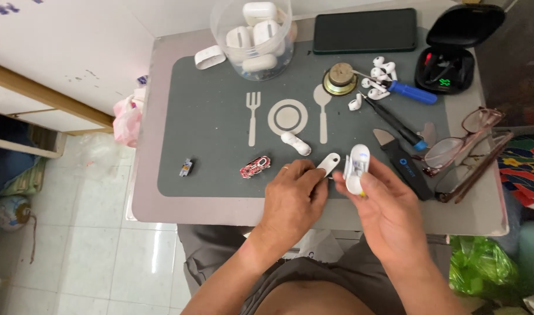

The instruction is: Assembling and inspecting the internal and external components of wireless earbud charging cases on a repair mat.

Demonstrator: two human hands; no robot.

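We note a small table carrying a grey placemat printed with a pale fork, plate and spoon outline. At the far edge lies a black phone, and beside it an open black charging case with a lit green display. A clear plastic tub holds several white earbud cases. Two pairs of glasses rest at the right edge, just beside a black pry tool. A blue-handled screwdriver lies among loose white earbuds, near a round brass-coloured speaker part.

Our right hand is closed around an opened white earbud case, held just above the near edge of the mat. Our left hand pinches a small white oval piece, touching or nearly touching that case; we cannot tell which. On the mat sit a white earbud, a red circuit board and a tiny blue component.
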